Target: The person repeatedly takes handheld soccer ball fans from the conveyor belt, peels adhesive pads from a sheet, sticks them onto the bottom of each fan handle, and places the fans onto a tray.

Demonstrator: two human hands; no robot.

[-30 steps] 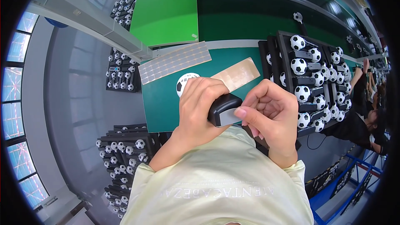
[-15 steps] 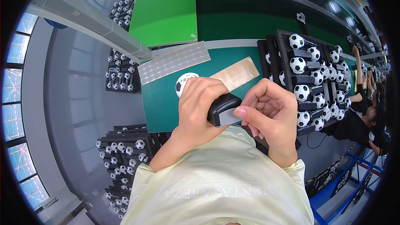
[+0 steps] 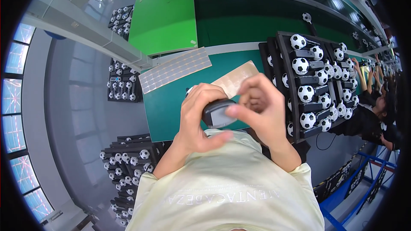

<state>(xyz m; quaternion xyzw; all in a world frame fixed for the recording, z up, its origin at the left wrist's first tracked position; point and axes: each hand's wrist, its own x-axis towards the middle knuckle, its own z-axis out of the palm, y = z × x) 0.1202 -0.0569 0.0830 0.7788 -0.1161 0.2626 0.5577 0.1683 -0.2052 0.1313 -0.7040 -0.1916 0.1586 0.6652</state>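
Now the right hand [image 3: 261,111] has lifted slightly, thumb on the dark device [image 3: 217,113] the left hand [image 3: 201,115] grips.

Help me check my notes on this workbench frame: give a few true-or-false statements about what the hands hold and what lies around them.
1. Both hands hold a small dark grey device over the green table. True.
2. The left hand lies flat on the table. False: it grips the device.
3. A black tray of football-patterned pieces stands to the person's right. True.
4. The sheet of small square stickers lies under the right hand. False: it lies farther off, to the left.
5. The tan sheet lies on the floor. False: it is on the table.
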